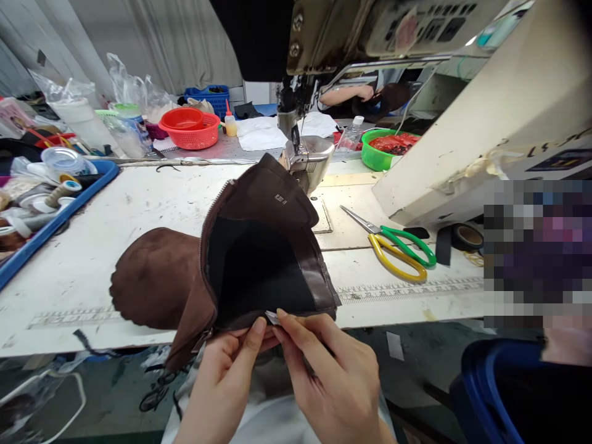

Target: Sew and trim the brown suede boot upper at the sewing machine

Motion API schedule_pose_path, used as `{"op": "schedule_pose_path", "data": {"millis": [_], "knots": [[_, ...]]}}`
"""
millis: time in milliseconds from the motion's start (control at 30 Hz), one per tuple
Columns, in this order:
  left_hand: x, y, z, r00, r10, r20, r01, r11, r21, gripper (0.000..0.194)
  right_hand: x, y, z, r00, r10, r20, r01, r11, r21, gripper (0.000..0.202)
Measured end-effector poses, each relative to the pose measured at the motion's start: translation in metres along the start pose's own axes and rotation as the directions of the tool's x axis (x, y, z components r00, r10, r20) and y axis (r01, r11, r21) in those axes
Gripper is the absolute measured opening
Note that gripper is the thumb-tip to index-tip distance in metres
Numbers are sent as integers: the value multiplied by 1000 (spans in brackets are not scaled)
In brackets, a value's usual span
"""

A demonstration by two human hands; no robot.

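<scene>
A brown boot upper (160,277) with a black lining (254,265) and an open zipper along one side lies at the table's front edge. Its near edge is pinched between the thumb and fingers of my left hand (231,364). My right hand (328,364) is closed on a small pointed metal blade (272,317), whose tip meets that same edge close to my left thumb. The rest of the blade is hidden by my fingers. Behind the upper stands the sewing machine's metal post (317,163), close to its top flap.
Scissors (393,246) with green and yellow handles and a tape roll (467,236) lie at right. A blue tray (104,179) of spools is at left. Red baskets (192,132) and a green bowl (377,157) stand behind; another person's arm (345,95) shows there.
</scene>
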State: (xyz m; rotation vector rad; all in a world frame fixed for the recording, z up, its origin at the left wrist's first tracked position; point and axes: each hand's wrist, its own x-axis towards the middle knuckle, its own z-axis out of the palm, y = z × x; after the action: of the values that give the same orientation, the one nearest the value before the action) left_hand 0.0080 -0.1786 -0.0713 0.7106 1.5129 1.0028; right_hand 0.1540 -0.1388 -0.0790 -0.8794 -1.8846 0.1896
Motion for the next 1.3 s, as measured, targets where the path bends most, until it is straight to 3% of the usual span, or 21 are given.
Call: {"op": "schedule_pose_path", "data": {"millis": [100, 300, 533, 633, 1100, 1300], "knots": [[0, 1, 2, 1000, 2, -4, -2, 1000, -9, 55, 0, 0, 0, 1000, -3, 3, 3, 1000, -21, 25], [-7, 11, 12, 993, -28, -119, 15, 993, -114, 48, -2, -3, 4, 1000, -16, -4, 16, 998, -63, 22], [-3, 2, 5, 1000, -6, 14, 7, 997, -72, 50, -3, 0, 3, 999, 46, 4, -46, 999, 22, 22], [-2, -2, 2, 1000, -2, -17, 1, 999, -40, 51, -2, 0, 1, 999, 52, 11, -53, 997, 48, 24], [-1, -4, -4, 998, 46, 34, -48, 997, 57, 59, 4, -2, -2, 999, -1, 39, -1, 999, 49, 20], [-5, 1, 3, 999, 29, -25, -29, 999, -27, 56, 6, -4, -2, 999, -9, 45, 9, 1000, 11, 18]]}}
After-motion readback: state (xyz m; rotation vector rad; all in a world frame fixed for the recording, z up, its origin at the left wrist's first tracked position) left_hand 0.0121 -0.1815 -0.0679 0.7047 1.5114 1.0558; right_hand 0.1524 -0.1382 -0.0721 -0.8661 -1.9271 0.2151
